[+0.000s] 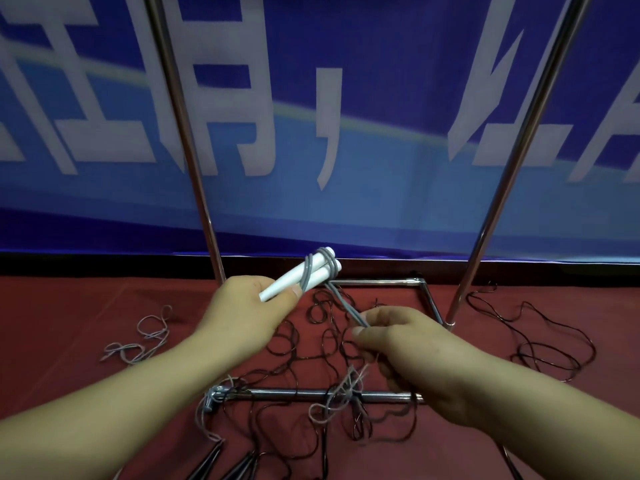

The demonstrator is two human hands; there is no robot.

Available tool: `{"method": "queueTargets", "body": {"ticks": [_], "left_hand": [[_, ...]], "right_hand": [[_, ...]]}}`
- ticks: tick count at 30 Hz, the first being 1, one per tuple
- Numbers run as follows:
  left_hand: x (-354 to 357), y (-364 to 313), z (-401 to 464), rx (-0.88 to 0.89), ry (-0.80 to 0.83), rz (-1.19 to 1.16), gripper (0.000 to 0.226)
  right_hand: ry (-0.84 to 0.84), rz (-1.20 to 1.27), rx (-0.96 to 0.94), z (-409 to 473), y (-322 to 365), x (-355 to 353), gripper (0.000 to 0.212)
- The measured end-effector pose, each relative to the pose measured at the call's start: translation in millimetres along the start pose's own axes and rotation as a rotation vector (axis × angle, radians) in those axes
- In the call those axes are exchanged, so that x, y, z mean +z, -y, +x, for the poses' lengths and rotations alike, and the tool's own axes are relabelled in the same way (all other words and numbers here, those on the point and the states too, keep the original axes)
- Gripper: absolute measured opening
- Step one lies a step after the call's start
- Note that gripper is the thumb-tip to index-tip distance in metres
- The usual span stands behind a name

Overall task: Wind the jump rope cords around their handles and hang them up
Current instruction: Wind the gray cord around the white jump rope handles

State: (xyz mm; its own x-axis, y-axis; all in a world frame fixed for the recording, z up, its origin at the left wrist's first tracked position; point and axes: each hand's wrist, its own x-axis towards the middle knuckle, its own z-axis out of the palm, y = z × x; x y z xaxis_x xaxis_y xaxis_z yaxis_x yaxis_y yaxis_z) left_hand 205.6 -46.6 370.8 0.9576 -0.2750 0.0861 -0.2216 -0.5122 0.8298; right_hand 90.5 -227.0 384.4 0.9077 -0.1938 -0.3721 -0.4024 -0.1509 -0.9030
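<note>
My left hand point(246, 306) grips two white jump rope handles point(294, 277) held side by side, pointing up and away. A grey cord point(327, 266) is looped a few turns around their far ends. From there the cord point(346, 304) runs taut down to my right hand point(412, 351), which pinches it between thumb and fingers. More of this grey cord hangs below my right hand in a loose tangle point(337, 396). Black handles point(239, 465) of other ropes lie at the bottom edge.
A chrome rack stands on the red floor: two upright poles point(194, 168) point(498, 188) and a base frame point(311, 394). Dark cords point(540, 344) sprawl over the floor and the frame. A pale cord point(145, 341) lies left. A blue banner point(381, 202) hangs behind.
</note>
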Motion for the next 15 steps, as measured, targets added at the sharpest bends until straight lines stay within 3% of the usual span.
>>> {"method": "queueTargets", "body": {"ticks": [4, 8, 15], "left_hand": [[0, 3, -1, 0.074, 0.028, 0.156, 0.037], [0, 4, -3, 0.121, 0.084, 0.329, 0.033], [-1, 1, -7, 0.158, 0.402, 0.439, 0.034]], "right_hand": [[0.012, 0.007, 0.015, -2, 5, -2, 0.007], [0.021, 0.02, -0.016, 0, 3, -9, 0.016], [-0.113, -0.218, -0.209, -1, 2, -24, 0.024]]}}
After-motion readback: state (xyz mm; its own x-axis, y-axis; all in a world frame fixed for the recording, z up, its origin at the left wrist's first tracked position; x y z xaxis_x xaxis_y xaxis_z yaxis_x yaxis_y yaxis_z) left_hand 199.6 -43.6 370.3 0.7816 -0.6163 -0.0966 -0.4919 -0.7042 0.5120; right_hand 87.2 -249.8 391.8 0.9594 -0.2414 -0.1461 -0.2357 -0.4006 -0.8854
